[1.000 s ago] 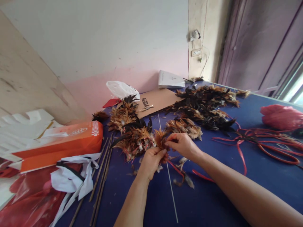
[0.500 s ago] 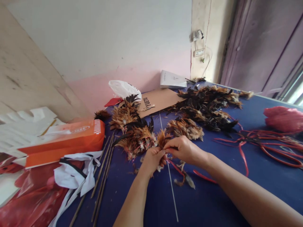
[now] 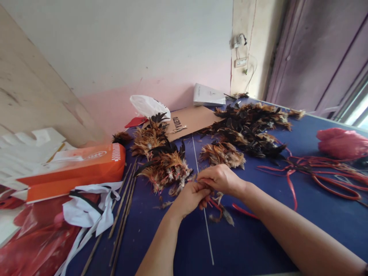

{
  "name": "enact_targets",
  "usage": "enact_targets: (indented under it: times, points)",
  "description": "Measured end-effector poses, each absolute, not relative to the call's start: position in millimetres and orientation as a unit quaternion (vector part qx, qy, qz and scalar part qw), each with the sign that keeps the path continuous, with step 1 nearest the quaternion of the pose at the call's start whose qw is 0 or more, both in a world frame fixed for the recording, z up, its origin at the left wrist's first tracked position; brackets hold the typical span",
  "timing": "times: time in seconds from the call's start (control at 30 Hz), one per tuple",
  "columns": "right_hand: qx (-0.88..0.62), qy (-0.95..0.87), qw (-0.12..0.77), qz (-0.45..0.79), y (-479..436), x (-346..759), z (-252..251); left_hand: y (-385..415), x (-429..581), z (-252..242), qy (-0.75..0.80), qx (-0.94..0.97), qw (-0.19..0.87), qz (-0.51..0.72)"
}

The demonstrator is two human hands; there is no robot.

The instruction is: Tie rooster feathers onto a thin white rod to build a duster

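My left hand (image 3: pixel 192 197) and my right hand (image 3: pixel 221 179) meet above the blue table (image 3: pixel 235 245), fingers closed against each other. The left one appears to grip a small feather bunch, now mostly hidden by the fingers. What my right fingertips pinch is too small to make out. Just left of them lies a tied brown-and-black feather bundle (image 3: pixel 168 168), with another feather bundle (image 3: pixel 149 140) behind it. A loose brown feather pile (image 3: pixel 222 154) sits beyond my right hand. Below the fingers are a few stray feathers (image 3: pixel 227 216) and red strip ends.
A large dark feather heap (image 3: pixel 253 130) lies at the back right, near a cardboard sheet (image 3: pixel 191 120). Red strips (image 3: pixel 327 172) and a pink plastic bag (image 3: pixel 342 143) are at right. Thin sticks (image 3: pixel 123 218), an orange bag (image 3: pixel 77 168) and white cloth (image 3: pixel 86 209) lie left.
The brown feather tuft that stood up above my fingers has gone out of sight behind them. My right hand has closed in over my left. The view has shifted slightly.
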State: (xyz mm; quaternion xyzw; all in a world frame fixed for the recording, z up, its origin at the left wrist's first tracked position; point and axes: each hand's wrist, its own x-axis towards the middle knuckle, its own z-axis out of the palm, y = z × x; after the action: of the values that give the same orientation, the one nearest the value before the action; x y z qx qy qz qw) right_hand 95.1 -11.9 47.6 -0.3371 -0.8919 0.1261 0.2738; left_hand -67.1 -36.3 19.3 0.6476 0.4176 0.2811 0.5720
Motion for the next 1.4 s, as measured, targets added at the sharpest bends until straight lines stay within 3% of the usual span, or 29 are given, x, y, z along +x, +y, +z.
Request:
enact_targets:
  times: [0.43, 0.57, 0.7, 0.83, 0.93, 1.13, 1.4]
  points:
    - [-0.421, -0.844, 0.309, 0.123, -6.8, 91.0, 37.7, -35.0, -62.1, 16.7, 0.456, 0.641, 0.529, 0.318]
    - [-0.426, -0.833, 0.321, 0.144, -6.9, 90.2, 38.9, -37.0, -61.8, 20.6, 0.477, 0.676, 0.462, 0.32]
    - [-0.428, -0.792, 0.33, 0.283, -3.6, 96.6, 41.0, -42.5, -61.6, 29.0, 0.444, 0.725, 0.42, 0.318]
    - [-0.356, -0.679, 0.301, 0.567, 1.3, 106.6, 39.8, -48.6, -60.6, 36.5, 0.393, 0.672, 0.553, 0.297]
    - [-0.323, -0.613, 0.344, 0.634, 3.4, 104.4, 34.0, -47.5, -61.5, 36.8, 0.372, 0.593, 0.616, 0.36]
    - [-0.386, -0.628, 0.41, 0.537, 8.8, 88.1, 19.3, -30.3, -68.1, 24.6, 0.402, 0.515, 0.582, 0.484]
    - [-0.361, -0.821, 0.405, 0.176, -10.3, 78.7, 30.0, -23.7, -70.7, 18.2, 0.541, 0.553, 0.424, 0.471]
